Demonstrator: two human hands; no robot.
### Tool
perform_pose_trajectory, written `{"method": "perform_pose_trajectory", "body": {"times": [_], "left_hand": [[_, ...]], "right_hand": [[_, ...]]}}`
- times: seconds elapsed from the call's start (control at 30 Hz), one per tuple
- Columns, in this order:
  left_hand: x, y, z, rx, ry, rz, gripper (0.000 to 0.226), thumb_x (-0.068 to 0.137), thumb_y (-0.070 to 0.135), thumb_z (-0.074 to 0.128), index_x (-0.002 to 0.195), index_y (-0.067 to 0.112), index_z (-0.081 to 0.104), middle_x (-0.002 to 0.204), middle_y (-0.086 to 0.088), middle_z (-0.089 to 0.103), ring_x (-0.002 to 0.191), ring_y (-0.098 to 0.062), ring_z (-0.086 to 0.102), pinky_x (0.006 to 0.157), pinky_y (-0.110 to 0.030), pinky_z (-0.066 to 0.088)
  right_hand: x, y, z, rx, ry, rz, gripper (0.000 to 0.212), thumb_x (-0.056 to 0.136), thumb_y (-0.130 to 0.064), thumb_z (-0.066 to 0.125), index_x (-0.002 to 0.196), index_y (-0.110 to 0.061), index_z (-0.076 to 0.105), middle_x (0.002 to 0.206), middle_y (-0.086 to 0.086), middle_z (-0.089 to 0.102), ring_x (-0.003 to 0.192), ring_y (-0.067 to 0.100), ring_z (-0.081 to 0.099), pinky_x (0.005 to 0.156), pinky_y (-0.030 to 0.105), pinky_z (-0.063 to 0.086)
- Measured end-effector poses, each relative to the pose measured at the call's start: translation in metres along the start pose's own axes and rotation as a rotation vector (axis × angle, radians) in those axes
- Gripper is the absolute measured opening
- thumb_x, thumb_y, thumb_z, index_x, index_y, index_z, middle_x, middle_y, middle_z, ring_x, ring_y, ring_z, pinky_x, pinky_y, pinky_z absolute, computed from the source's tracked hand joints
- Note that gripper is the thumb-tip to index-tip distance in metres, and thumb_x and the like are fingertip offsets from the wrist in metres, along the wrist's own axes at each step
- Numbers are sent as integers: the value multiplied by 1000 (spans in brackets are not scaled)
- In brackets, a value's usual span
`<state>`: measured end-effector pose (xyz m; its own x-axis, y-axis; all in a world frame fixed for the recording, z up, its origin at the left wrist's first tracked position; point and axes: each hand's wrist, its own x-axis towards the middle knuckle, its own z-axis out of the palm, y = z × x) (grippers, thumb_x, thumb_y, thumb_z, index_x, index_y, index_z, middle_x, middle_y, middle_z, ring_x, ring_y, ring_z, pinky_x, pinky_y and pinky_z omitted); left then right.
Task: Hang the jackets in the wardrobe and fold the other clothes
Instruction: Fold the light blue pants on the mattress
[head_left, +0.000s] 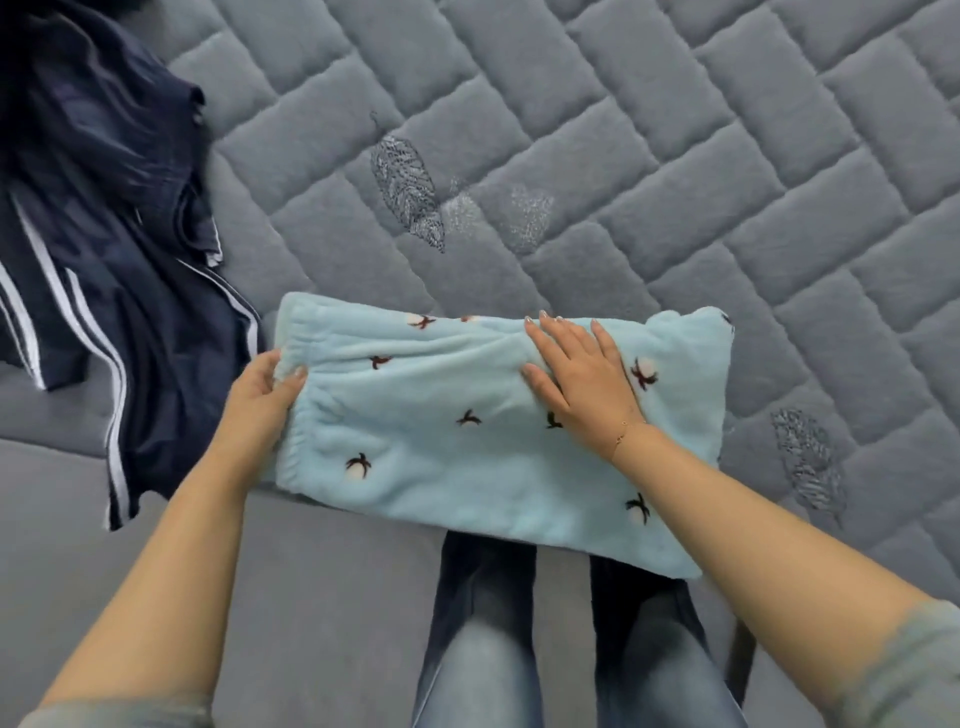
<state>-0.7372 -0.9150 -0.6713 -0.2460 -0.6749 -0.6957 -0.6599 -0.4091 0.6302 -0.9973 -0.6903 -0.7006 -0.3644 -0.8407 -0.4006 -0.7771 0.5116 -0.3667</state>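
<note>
Left hand (260, 400) grips fleece garment (467, 441); right hand (582, 384) presses flat.

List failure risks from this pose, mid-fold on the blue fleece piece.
1. The light blue fleece garment overhangs the near edge of the quilted bed; it may slide off if released.
2. The left hand pinches only the elastic edge, so lifting could undo the fold that the flat right hand presses.
3. The navy striped garment lies close on the left; a leftward sweep might snag it.
</note>
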Motion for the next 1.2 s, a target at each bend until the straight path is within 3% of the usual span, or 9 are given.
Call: {"method": "perform_pose_trajectory", "body": {"times": [0.23,0.37,0.47,0.63,0.77,0.83,0.93,1.07,1.2], "left_hand": [[-13,-2,43,383,231,188,48,97,49,51,127,12,47,128,-8,59,114,-27,55,93,-38,42],[-23,11,25,381,376,304,30,100,49,44,99,19,51,93,-1,61,89,-30,57,74,-35,39],[-14,18,-6,331,497,352,33,97,59,40,97,27,49,89,4,60,82,-20,53,72,-35,39],[15,4,4,576,366,3,49,104,38,36,143,7,37,142,-22,41,129,-41,41,106,-51,30],[-7,11,37,804,543,302,56,101,29,43,152,10,29,156,-17,28,142,-36,27,116,-55,13],[-27,18,66,821,419,469,52,100,28,46,148,10,38,155,-19,31,140,-39,31,115,-57,16],[-53,25,120,886,122,607,49,99,30,52,146,17,44,158,-13,29,144,-32,28,118,-53,13],[-43,44,166,934,-42,768,44,102,35,44,146,28,43,156,1,35,148,-19,24,118,-48,4],[-9,64,195,944,-131,644,40,104,43,34,139,30,50,134,3,54,136,-18,39,117,-49,0]], "right_hand": [[-41,22,-25,-16,323,-40,42,98,-21,44,136,-11,57,151,16,41,142,36,36,118,53,13],[-79,39,-20,-131,226,-1,51,98,-32,38,147,-19,44,159,14,25,148,33,22,117,59,12],[-90,46,-14,-138,165,94,55,99,-42,32,152,-26,28,163,8,14,150,30,11,117,62,5],[-67,45,1,-94,-40,172,57,103,-52,17,155,-36,0,165,-4,-5,150,19,-17,120,52,-10],[-61,44,-8,38,128,161,52,103,-41,33,151,-23,36,160,6,26,151,29,13,121,53,5],[-59,48,-18,125,294,114,49,98,-36,42,140,-12,51,151,12,40,143,31,31,117,51,20],[-42,62,-33,236,330,69,46,98,-23,53,142,-10,49,154,10,36,144,27,31,117,47,16],[-11,84,-53,225,89,-20,50,101,-31,51,148,-19,40,154,1,39,146,18,29,120,43,3],[2,105,-69,356,-194,-2,31,100,-40,51,119,-19,65,110,0,70,104,20,61,98,40,43]]}}
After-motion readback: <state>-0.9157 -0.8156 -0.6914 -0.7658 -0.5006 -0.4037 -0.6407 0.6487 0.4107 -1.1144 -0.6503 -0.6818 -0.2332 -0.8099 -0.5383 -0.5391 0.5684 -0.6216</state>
